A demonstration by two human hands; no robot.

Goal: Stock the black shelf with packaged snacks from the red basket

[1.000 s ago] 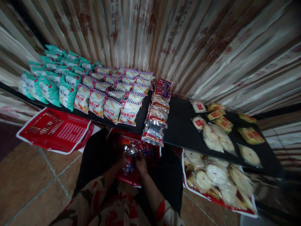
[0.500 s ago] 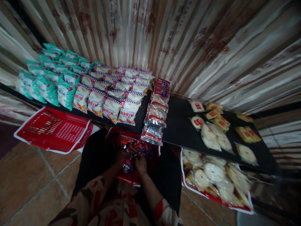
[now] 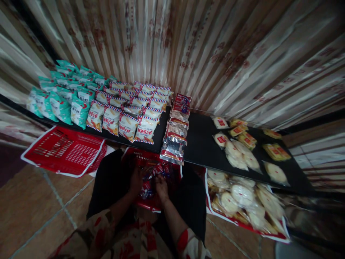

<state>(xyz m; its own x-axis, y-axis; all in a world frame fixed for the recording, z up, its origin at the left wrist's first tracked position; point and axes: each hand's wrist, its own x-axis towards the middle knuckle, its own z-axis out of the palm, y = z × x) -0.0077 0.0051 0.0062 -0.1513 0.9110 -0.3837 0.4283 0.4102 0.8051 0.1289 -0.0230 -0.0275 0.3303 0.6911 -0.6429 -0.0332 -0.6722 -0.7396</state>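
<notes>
My left hand (image 3: 136, 181) and my right hand (image 3: 161, 186) are both down inside a red basket (image 3: 151, 207) between my knees. Shiny red-and-blue snack packets (image 3: 147, 190) lie in it, between and beyond my hands. The fingers of my right hand are bent against a red packet (image 3: 159, 169) and grip it. My left hand is at the left side of the pile, against the packets; shadow hides its fingers. Just above the basket, a row of overlapping red-and-silver packets (image 3: 176, 133) runs down the black shelf.
On the black shelf (image 3: 201, 140) stand teal snack bags (image 3: 60, 108) and white striped bags (image 3: 147, 129). Wrapped pale round cakes (image 3: 237, 154) and yellow packs (image 3: 276, 151) lie at right. A red basket (image 3: 72, 151) is at left; another (image 3: 269, 233) holds wrapped cakes.
The view has shifted slightly. Inside the basket, the packets between my hands have moved, and more red wrapping shows near my right fingers. My left hand has drawn slightly left.
</notes>
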